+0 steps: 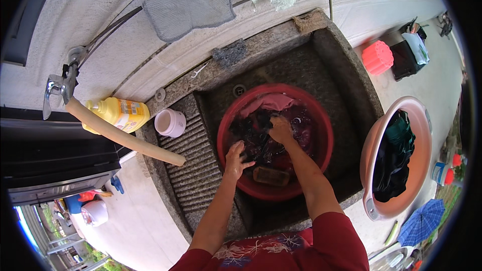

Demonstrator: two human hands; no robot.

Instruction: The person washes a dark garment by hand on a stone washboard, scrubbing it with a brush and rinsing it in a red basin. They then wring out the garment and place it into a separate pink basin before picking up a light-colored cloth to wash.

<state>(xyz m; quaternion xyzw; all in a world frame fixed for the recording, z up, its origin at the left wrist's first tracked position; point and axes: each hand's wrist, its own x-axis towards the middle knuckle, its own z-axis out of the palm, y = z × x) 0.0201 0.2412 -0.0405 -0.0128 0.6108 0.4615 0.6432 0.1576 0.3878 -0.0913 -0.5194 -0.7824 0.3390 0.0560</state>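
A round red basin (327, 143) stands in the stone sink and holds water with wet clothes in it. Dark garments (253, 133) lie soaked in the middle, and a pink cloth (273, 102) shows at the far side. My right hand (281, 129) reaches into the basin, its fingers curled in at the dark garment; the fingertips are partly hidden. Over the basin's left rim is my left hand (236, 159), fingers spread, with nothing in it. A brown oblong block (271, 175), kind unclear, lies inside near the close edge.
Left of the basin is a ribbed washboard slab (198, 170) with a white cup (170, 123) on it. A beige hose (125, 135) hangs from the tap (60, 88) beside a yellow jug (123, 114). A pink tub (369, 170) with dark clothes stands at the right.
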